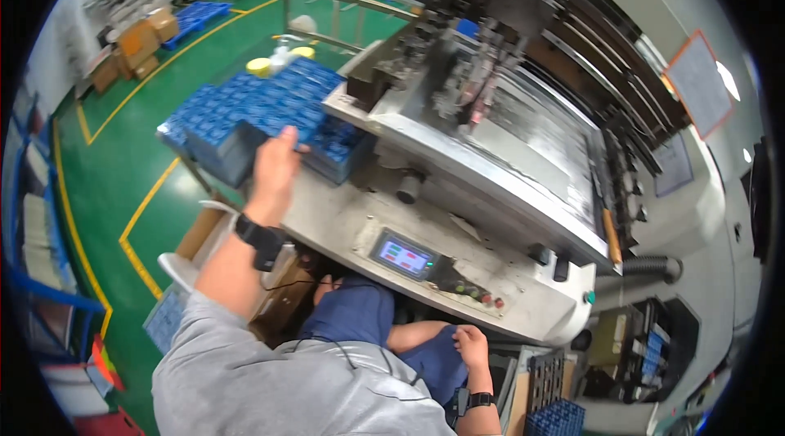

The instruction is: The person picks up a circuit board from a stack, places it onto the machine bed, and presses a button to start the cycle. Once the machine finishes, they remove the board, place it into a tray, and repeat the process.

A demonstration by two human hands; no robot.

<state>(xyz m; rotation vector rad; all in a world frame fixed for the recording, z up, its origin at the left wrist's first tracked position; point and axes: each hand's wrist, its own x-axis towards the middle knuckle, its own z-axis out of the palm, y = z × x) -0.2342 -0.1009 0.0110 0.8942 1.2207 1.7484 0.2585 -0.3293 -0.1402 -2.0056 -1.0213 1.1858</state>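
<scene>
Stacks of blue patterned flat pieces (286,97) cover the table's left end beside the machine. My left hand (276,165) reaches out to the near edge of these stacks, its fingers smeared and partly hidden. Whether it touches or grips a piece, I cannot make out. Just right of that hand is a lower blue stack (339,154), against the machine's corner. My right hand (470,346) rests low by my right thigh, its fingers curled in and nothing visible in them.
A printing machine with a metal-framed screen (531,150) stands ahead on the right. A small control display (402,254) and buttons sit on its front ledge. A wooden-handled tool (612,236) lies at the frame's right end. Yellow-lidded containers (258,67) stand behind the stacks.
</scene>
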